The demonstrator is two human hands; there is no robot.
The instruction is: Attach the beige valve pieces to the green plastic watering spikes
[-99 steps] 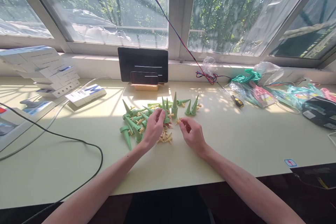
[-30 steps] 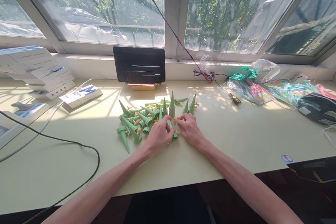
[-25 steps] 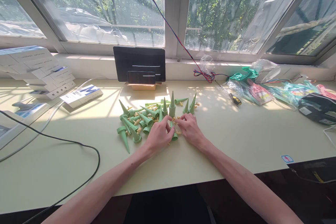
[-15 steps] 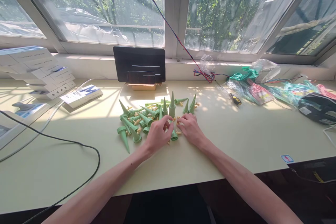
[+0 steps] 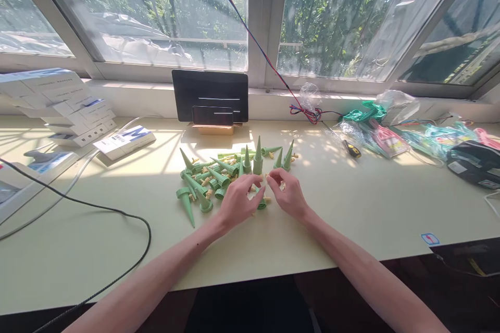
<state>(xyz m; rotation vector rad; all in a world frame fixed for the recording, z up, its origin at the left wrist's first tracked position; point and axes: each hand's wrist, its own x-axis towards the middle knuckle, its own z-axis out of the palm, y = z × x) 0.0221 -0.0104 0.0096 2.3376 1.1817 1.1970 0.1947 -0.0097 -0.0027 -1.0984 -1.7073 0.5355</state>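
Observation:
Green plastic plant watering spikes [image 5: 219, 177] lie in a loose pile just left of my hands, with small yellow plastic valves [image 5: 205, 181] among them. My left hand [image 5: 241, 199] is over the pile's right side, thumb and fingers apart, with nothing visible between them. Close by on the right, my right hand [image 5: 288, 192] has its fingertips pinched, seemingly on a small yellowish piece, mostly hidden. Behind the hands stands an upright green spike [image 5: 258, 158], and another spike [image 5: 287, 158] leans to the right. A green cap [image 5: 262, 205] lies partly under my left hand.
A tablet [image 5: 211, 91] and a phone [image 5: 213, 115] stand in a wooden holder behind the pile. White boxes [image 5: 125, 142] are at left, near a black cable [image 5: 117, 213]. A screwdriver [image 5: 352, 149] and bagged cords [image 5: 390, 138] lie right.
My hands have drawn slightly apart. My left thumb and fingers have spread, while my right fingertips stay pinched. The view has shifted slightly.

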